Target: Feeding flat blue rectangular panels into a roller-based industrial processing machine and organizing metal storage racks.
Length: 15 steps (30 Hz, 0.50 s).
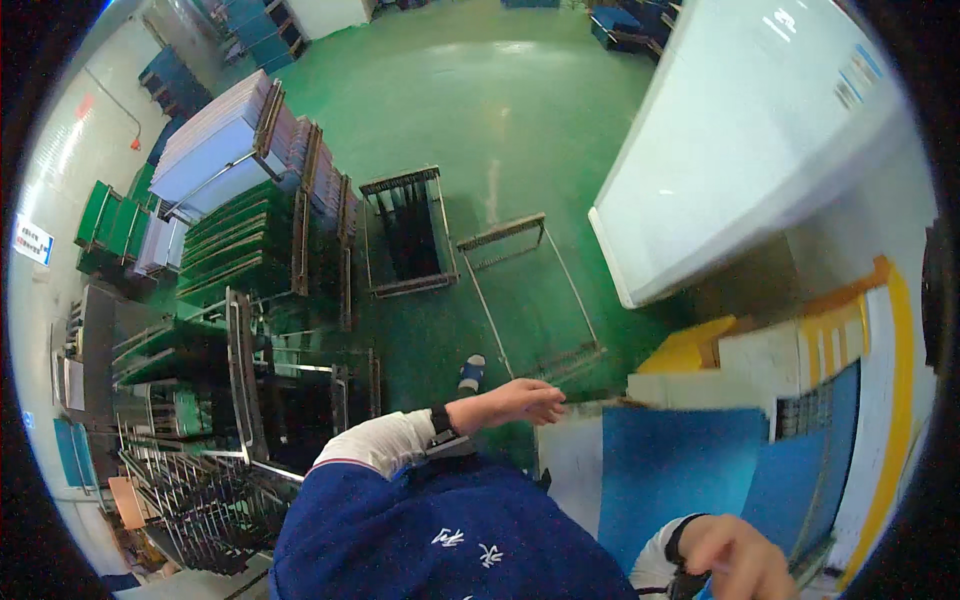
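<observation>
My left hand [512, 404] reaches across in front of my body, palm side turned away from view. Its fingers are loosely bent, and nothing shows in them. Just beyond it stands a metal rack frame [578, 358] with slotted end bars, on the green floor; I see no contact between them. Low on the right, my right hand [745, 558] hangs by the near side of a worktop with a blue surface [680, 465]. Motion blurs its fingers, so whether they hold anything is unclear. Both wrists have dark bands around them.
A second slotted rack [450, 235] stands farther ahead. Stacked racks of green boards [230, 240] and pale boards [210, 145] crowd the left, above several wire racks [190, 490]. A large white machine [730, 150] rises at right, near a yellow piece [688, 346].
</observation>
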Available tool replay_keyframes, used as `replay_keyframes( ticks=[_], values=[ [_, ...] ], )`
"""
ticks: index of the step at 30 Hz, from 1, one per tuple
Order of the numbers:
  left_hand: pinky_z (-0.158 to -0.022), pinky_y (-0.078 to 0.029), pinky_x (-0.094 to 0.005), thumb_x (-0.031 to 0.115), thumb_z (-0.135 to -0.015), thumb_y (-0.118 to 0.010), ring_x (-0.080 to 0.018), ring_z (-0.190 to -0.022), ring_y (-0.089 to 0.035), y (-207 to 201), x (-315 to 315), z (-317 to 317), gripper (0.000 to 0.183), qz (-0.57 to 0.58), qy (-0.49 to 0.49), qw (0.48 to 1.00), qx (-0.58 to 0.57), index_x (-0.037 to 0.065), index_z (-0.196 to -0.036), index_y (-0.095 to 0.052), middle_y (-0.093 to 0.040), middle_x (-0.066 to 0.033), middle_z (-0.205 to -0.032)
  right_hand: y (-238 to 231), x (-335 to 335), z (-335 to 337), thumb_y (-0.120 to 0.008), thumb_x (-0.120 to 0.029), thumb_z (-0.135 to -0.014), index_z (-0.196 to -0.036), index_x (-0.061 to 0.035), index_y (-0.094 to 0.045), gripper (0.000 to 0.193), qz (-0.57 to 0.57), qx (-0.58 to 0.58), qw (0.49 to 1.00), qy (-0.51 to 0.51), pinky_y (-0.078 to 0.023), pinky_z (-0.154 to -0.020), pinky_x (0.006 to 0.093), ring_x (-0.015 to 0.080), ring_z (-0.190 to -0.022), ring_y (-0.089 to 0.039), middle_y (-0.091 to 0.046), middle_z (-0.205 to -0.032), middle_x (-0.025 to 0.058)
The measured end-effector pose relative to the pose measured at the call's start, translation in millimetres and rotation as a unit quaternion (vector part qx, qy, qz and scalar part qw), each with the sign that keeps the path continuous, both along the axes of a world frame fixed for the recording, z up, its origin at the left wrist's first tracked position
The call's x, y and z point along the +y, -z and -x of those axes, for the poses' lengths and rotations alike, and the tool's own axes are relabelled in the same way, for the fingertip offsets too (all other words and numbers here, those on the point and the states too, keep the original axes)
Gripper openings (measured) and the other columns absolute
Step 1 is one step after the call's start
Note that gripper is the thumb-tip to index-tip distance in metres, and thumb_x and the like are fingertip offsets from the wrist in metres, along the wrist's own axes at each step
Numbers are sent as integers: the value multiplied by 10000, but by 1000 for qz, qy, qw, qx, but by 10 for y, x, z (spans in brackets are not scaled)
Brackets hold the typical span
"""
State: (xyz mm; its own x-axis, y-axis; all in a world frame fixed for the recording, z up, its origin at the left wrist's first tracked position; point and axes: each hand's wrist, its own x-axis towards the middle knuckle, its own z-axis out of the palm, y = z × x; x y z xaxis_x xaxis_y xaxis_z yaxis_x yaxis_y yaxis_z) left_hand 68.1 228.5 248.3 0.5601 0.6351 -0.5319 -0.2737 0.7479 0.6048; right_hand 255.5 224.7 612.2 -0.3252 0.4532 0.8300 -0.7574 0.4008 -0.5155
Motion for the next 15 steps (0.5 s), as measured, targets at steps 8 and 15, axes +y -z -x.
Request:
replay_keyframes(
  ticks=[8, 15],
  values=[
    [-795, -526, -306, 331, -934, -589, -182, -931, -641, 534, 800, 1328, 349, 50, -8, 993, 108, 37, -1122, -594, -656, -90, -1050, 1197, 1702, 1097, -548, -365, -924, -1184, 29, -609, 475, -20, -279, 889, -362, -405, -959, 444, 349, -1112, -565, -607, -1227, 168],
    [-611, -523, -280, 262, -869, -637, -154, -689, -647, 1174, 1153, 1743, 249, 62, -59, 981, 174, 15, -905, -644, -676, -77, -794, 2387, 2005, 1315, -595, -329, -905, -1180, 47, -600, 465, 363, -425, 816, -150, -439, -938, 392, 276, -1069, -597, -636, -1149, 170]
  ],
)
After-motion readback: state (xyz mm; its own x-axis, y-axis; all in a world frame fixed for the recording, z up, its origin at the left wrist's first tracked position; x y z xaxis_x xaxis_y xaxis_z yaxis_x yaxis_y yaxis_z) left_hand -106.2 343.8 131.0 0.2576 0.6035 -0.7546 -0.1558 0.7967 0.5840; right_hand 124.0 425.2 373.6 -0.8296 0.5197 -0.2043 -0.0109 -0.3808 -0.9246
